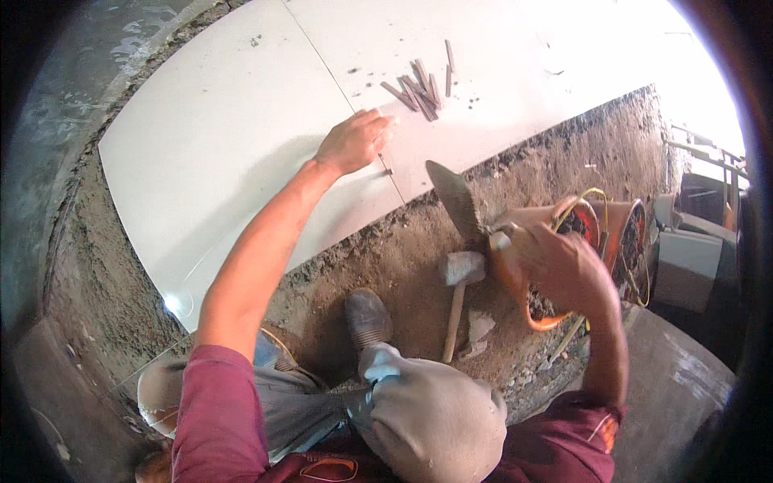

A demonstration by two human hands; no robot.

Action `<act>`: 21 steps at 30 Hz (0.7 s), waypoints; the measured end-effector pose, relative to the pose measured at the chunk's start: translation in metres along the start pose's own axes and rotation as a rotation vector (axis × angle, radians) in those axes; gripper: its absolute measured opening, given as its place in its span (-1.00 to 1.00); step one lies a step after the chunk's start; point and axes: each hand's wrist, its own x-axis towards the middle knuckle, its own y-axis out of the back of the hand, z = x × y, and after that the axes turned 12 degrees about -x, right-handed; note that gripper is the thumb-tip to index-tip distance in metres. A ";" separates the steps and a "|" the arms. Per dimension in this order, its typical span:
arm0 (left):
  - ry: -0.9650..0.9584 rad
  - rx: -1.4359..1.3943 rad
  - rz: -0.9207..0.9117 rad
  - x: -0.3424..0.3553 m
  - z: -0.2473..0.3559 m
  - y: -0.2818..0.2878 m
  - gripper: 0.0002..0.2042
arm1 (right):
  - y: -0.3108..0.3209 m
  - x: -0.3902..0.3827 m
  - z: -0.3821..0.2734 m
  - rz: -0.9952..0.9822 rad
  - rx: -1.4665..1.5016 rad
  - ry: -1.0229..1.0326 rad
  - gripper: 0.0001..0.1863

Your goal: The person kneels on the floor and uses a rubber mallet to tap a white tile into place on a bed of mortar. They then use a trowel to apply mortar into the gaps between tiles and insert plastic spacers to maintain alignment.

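Note:
My left hand (353,143) is over the joint between large white tiles (217,137), its fingers bent together. Anything pinched in them is too small or hidden to make out. Just below the hand a small dark piece (388,170) sits at the joint. My right hand (547,262) is closed round the handle of a pointing trowel (455,197), slightly blurred, whose blade points up and left past the tile edge. Several thin brown strips (419,90) lie in a loose pile on the tiles, beyond my left hand.
Two orange buckets (551,324) with dark contents lie or stand beside my right hand. A mallet (455,310) with a pale head rests on the dirt near my boot (368,318). Rough mortar (105,249) borders the tiles on the left.

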 end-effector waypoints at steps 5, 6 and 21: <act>0.192 0.479 0.124 0.071 0.000 -0.017 -0.67 | -0.096 -0.006 -0.021 0.037 1.001 -0.490 -0.57; 0.229 0.558 0.054 0.079 -0.004 -0.020 -0.70 | -0.114 -0.002 -0.033 0.157 1.355 -0.497 -0.62; 0.056 -0.567 -0.101 -0.035 0.115 0.044 -0.78 | -0.084 0.085 -0.093 0.818 1.542 -0.274 -0.65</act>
